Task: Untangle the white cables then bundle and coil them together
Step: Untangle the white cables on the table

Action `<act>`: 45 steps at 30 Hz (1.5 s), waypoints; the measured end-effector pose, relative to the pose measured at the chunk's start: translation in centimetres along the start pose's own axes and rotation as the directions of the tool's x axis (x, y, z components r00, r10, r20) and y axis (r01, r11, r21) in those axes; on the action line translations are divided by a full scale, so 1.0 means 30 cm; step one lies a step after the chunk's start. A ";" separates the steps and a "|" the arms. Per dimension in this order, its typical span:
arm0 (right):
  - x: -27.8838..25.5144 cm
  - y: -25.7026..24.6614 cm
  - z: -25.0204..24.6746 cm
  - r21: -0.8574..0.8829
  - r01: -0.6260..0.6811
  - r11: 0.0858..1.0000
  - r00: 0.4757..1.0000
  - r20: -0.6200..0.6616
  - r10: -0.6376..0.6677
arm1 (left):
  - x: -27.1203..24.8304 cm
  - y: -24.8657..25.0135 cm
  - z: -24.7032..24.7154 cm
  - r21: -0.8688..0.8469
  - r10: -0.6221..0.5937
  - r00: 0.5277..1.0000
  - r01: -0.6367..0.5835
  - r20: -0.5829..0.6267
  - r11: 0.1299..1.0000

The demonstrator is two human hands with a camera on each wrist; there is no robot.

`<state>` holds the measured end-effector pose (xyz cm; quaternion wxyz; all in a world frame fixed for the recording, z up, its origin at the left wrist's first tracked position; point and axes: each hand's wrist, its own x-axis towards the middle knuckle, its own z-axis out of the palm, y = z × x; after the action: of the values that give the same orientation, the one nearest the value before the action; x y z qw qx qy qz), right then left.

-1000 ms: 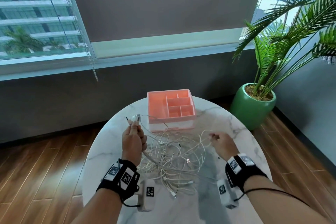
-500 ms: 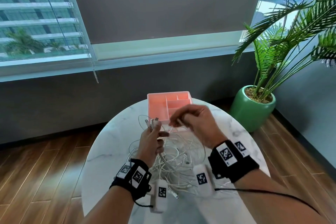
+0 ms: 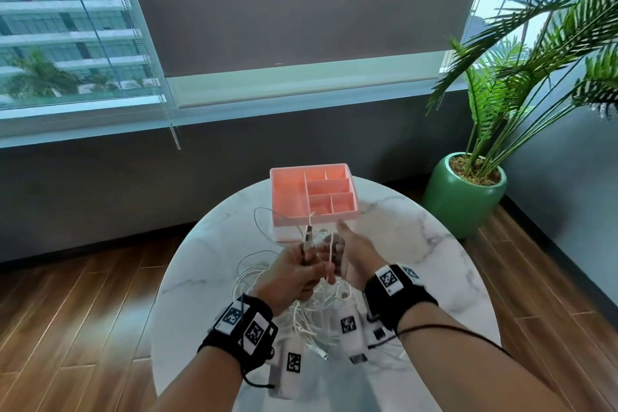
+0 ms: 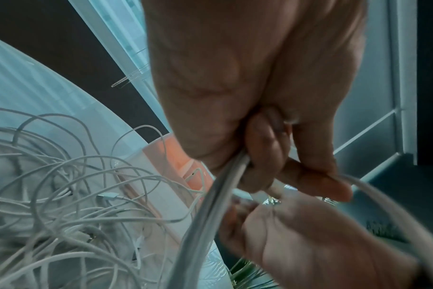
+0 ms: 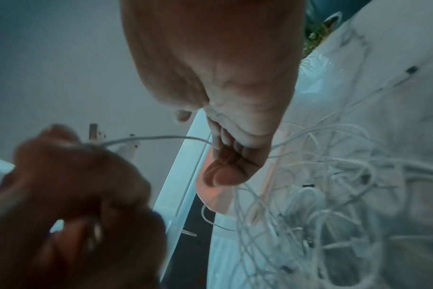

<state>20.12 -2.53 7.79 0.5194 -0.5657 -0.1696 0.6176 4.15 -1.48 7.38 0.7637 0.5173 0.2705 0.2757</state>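
Note:
A tangle of white cables (image 3: 317, 308) lies on the round marble table (image 3: 418, 244) under my wrists. My left hand (image 3: 297, 274) is raised above the pile and grips a bunch of cable ends, whose plugs (image 3: 316, 239) stick up out of the fist. In the left wrist view the bunched strands (image 4: 210, 205) run down out of its curled fingers. My right hand (image 3: 354, 254) is close against the left one, thumb up. In the right wrist view a single strand (image 5: 161, 137) runs from the left hand (image 5: 74, 185) in behind the right thumb (image 5: 223, 176), pinched there.
A pink compartment organizer (image 3: 287, 194) stands at the far side of the table, just beyond my hands. A green pot (image 3: 465, 197) with a palm stands on the wooden floor to the right. A dark wall and a window lie behind.
My right hand picked a strand from the right of the pile, lifted it over the organizer and has brought it down beside the left hand. The left hand rose and shifted right with its cable ends.

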 end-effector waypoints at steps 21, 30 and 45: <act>-0.057 -0.351 -0.151 0.278 0.549 0.788 0.835 -0.218 -0.504 | -0.021 -0.121 -0.153 0.037 -0.033 0.801 0.068 -0.597 0.997; 0.000 -0.100 -0.714 -0.318 -0.183 0.930 0.605 -0.782 -0.148 | -0.008 -0.063 -0.127 -0.235 -0.021 0.822 -0.138 -0.569 0.962; -0.075 0.133 0.046 -0.597 0.381 0.706 0.887 0.450 -0.099 | 0.025 0.033 -0.019 -0.325 0.009 0.871 -0.194 -0.492 0.926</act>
<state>16.72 -5.49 6.20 0.3143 -0.5534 -0.5524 0.5384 4.14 -0.28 8.02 0.7388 0.2953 0.3679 0.4813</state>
